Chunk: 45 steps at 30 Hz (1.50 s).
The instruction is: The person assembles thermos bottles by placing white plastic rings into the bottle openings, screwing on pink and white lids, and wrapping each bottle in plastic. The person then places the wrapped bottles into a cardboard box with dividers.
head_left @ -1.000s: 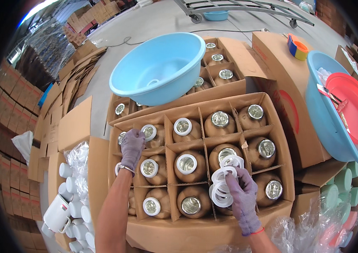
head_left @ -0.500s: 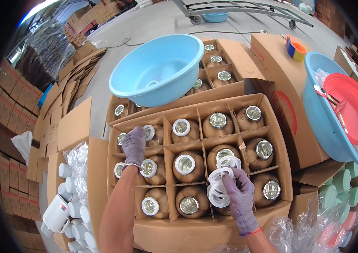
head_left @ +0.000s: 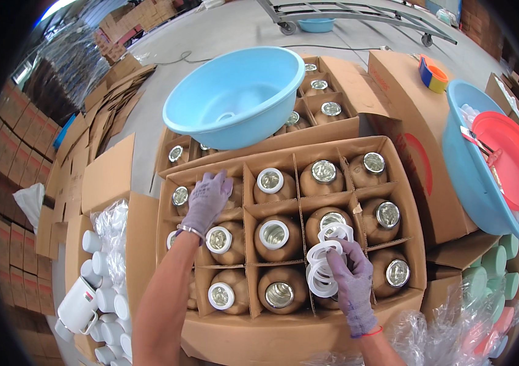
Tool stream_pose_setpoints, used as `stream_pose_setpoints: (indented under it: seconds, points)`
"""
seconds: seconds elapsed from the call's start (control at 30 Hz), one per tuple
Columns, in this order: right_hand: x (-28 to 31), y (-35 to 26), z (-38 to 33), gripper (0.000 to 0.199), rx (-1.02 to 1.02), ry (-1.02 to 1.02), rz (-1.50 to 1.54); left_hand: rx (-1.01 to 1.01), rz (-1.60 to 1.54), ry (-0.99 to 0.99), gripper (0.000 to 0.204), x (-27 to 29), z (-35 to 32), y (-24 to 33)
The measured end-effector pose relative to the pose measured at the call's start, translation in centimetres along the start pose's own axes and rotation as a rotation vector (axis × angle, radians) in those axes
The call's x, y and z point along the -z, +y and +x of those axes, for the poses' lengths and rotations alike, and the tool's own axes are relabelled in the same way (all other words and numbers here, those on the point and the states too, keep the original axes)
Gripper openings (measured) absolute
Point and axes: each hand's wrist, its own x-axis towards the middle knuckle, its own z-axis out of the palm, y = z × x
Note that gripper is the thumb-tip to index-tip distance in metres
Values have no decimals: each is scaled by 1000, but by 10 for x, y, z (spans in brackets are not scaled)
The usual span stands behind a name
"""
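Brown thermos liners with silvery glass mouths stand upright in a divided cardboard box (head_left: pixel 259 161). White rings sit round the mouths of several, such as this ringed liner (head_left: pixel 273 235); others, like this bare-mouthed liner (head_left: pixel 323 172), have none. My left hand (head_left: pixel 209 198), gloved in light purple, lies palm down over a liner in the far row, second from the left. Its fingers are stretched out and hide that liner's mouth. My right hand (head_left: pixel 352 274), gloved too, grips a loose bunch of white plastic rings (head_left: pixel 319 268) above the near right part of the box.
A blue basin (head_left: pixel 235 91) rests on a second liner box behind. Right stands another blue basin (head_left: pixel 461 152) holding a red basin (head_left: pixel 507 158). White cups (head_left: pixel 113 332) and a white jug (head_left: pixel 79 305) lie left; green cups (head_left: pixel 494 262) and clear plastic bags (head_left: pixel 424 335) lie right.
My left hand has moved slightly right and away from me, onto the liner's mouth, covering its white ring. My right hand still grips the rings. The view has shifted a little.
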Motion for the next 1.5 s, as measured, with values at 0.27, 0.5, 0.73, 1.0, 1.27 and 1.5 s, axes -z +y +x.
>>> stream_pose_setpoints:
  seconds: [0.27,0.5,0.73,1.0,1.27,1.5]
  points:
    - [-1,0,1,23,20,1,-26,-97,55,288,29,17,-8,30]
    - [-1,0,-2,25,16,-3,-89,-225,-1070,-195,21,72,-126,131]
    - [0,-3,-2,25,-5,-9,37,408,-1269,323,16,34,-50,-26]
    - [0,-4,-1,24,10,-21,-49,148,11,53,24,-16,-35,-119]
    - [1,-3,-1,24,6,-17,16,42,494,-64,42,17,-59,-87]
    - [0,-1,-3,24,-15,-24,69,29,133,-25,46,34,-75,-68]
